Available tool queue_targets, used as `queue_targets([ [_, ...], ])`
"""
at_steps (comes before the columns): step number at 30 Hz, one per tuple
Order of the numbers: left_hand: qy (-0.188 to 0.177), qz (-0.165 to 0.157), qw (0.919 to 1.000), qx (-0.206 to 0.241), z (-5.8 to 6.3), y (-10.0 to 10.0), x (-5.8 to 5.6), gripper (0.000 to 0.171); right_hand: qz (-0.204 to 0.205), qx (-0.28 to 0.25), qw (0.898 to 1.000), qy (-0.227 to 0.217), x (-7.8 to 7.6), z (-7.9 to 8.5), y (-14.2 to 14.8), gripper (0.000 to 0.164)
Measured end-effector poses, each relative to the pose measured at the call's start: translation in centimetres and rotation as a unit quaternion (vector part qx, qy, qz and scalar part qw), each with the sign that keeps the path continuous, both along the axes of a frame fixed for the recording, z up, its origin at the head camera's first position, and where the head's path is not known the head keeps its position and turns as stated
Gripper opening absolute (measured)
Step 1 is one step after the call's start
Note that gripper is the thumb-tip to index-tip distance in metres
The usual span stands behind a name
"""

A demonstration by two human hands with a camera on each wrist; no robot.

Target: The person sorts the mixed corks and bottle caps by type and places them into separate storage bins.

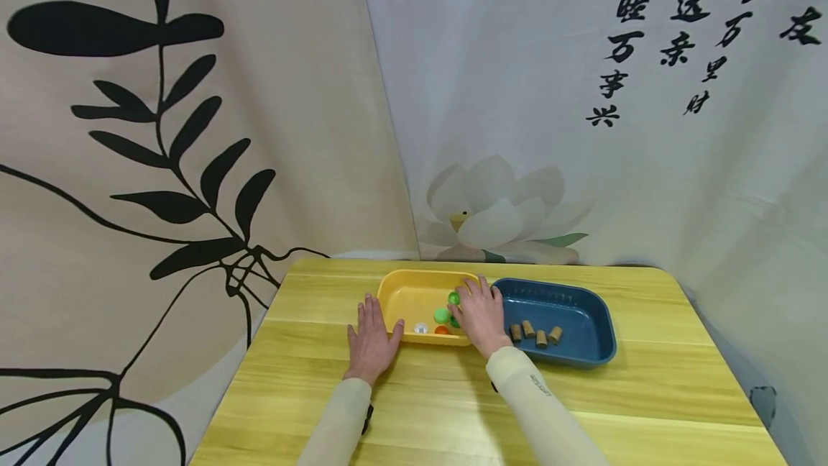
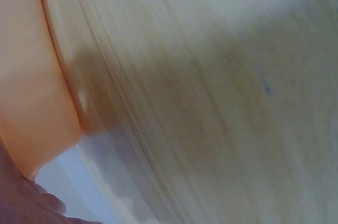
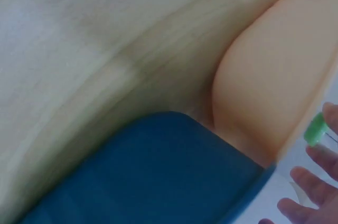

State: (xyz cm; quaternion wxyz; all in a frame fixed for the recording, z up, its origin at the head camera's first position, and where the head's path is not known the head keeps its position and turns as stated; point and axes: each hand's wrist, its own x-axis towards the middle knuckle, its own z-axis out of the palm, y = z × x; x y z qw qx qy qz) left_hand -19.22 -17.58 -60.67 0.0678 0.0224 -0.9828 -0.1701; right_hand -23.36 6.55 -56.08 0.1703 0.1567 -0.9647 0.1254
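A yellow tray (image 1: pixel 414 293) stands on the table, with small round pieces that look like bottle caps near its front: a light green cap (image 1: pixel 441 316), an orange cap (image 1: pixel 442 330) and a whitish one (image 1: pixel 421 328). My left hand (image 1: pixel 374 344) rests at the tray's left front rim, fingers straight. Over the tray's right side, my right hand (image 1: pixel 481 315) pinches a green bottle cap (image 3: pixel 316 129) between thumb and finger. Another, darker green cap (image 1: pixel 455 322) shows just below that hand, partly hidden. The left wrist view shows mostly table and the tray's outer wall (image 2: pixel 37 86).
A dark blue tray (image 1: pixel 591 336) stands right beside the yellow one, holding several corks (image 1: pixel 541 339) near its front. Both sit toward the back of the wooden table (image 1: pixel 647 408). Behind the table hangs a printed cloth (image 1: pixel 310 128).
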Motion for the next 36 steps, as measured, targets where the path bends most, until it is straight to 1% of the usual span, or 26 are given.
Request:
queue_targets([
  [4, -0.002, 0.002, 1.0, -0.007, 0.0, 0.0, -0.1, 0.089, -0.001, -0.002, 1.0, -0.008, 0.0, -0.3, 0.2, 0.053],
  [6, -0.001, 0.0, 1.0, -0.008, 0.0, 0.1, -0.2, 0.089, 0.001, -0.012, 1.0, -0.016, 0.2, -0.4, 0.5, 0.057],
  [10, -0.006, -0.003, 0.9999, -0.012, 0.1, 0.2, -0.3, 0.089, 0.003, -0.032, 0.999, -0.029, 0.9, -0.5, 1.5, 0.06],
  [13, -0.011, -0.005, 0.9997, -0.019, 0.2, 0.1, -0.3, 0.09, 0.004, -0.037, 0.999, -0.026, 1.6, -0.6, 2.3, 0.061],
  [16, -0.008, -0.007, 0.9998, -0.015, 0.4, -0.1, -0.3, 0.09, 0.009, -0.05, 0.999, -0.016, 2.6, -0.7, 3.0, 0.061],
  [20, -0.006, -0.011, 0.9999, -0.006, 0.8, -0.3, -0.2, 0.091, 0.012, -0.067, 0.998, -0.008, 4.2, -0.8, 3.8, 0.061],
  [25, -0.006, -0.015, 0.9999, -0.005, 0.9, -0.6, -0.2, 0.092, 0.006, -0.072, 0.997, 0.003, 6.2, -1.3, 4.6, 0.062],
  [28, 0.009, -0.015, 0.9998, -0.006, 0.6, -0.8, -0.1, 0.092, 0.007, -0.078, 0.997, 0.004, 7.2, -1.4, 5.0, 0.064],
  [31, 0.03, -0.013, 0.9994, -0.007, 0.4, -0.8, 0.1, 0.09, 0.01, -0.09, 0.996, -0.007, 8.0, -1.4, 5.5, 0.065],
  [36, 0.072, -0.02, 0.9972, -0.011, 0.6, -0.6, 0.7, 0.087, 0.006, -0.101, 0.994, -0.029, 9.2, -1.4, 6.6, 0.065],
])
